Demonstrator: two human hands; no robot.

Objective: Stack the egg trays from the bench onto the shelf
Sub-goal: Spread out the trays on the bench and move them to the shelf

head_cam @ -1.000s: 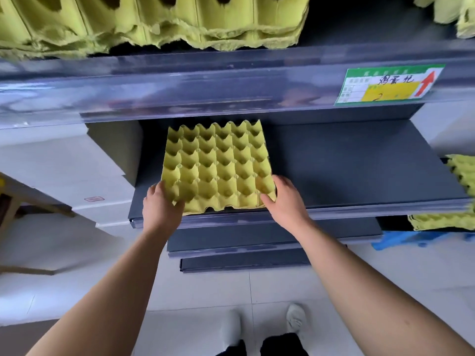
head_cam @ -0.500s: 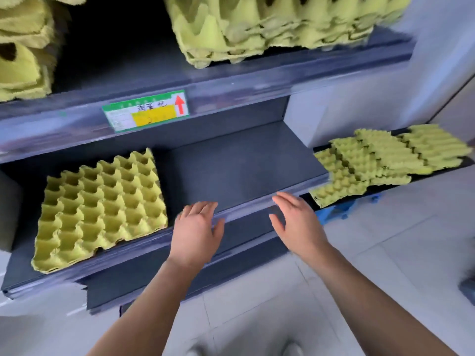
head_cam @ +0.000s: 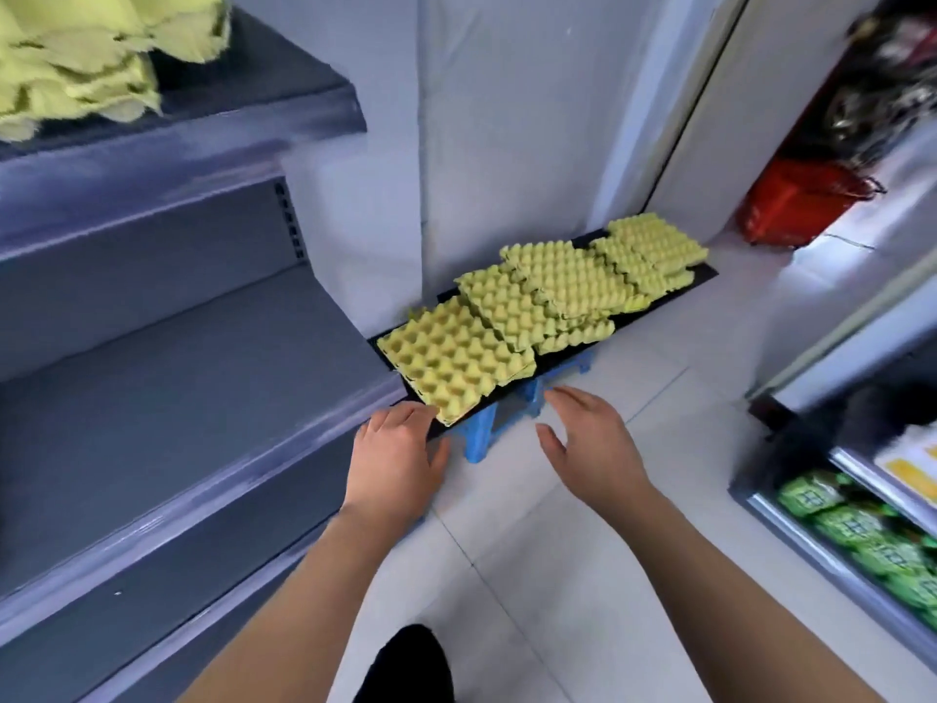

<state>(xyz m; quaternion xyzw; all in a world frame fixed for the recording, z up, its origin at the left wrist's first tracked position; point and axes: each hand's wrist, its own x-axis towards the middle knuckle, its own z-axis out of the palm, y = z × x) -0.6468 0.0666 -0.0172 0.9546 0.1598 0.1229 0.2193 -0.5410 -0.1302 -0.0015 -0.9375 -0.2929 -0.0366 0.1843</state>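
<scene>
— The shelf (head_cam: 177,398), left of the bench (head_cam: 705,274), has bare boards waiting. What worries me is the nearest tray (head_cam: 451,362) at the bench's left end: it juts past the front edge and overlaps the other trays (head_cam: 568,286), so a quick tug could drag those onto the floor

— Are the hands on it?

— The left hand (head_cam: 395,459) is at the bench's front edge, fingers loose, tips by the tray's corner; whether they touch it, I can't tell. The right hand (head_cam: 588,438), further right along that edge, is spread wide and holds nothing. The hands are apart, with the blue leg (head_cam: 479,433) between them
</scene>
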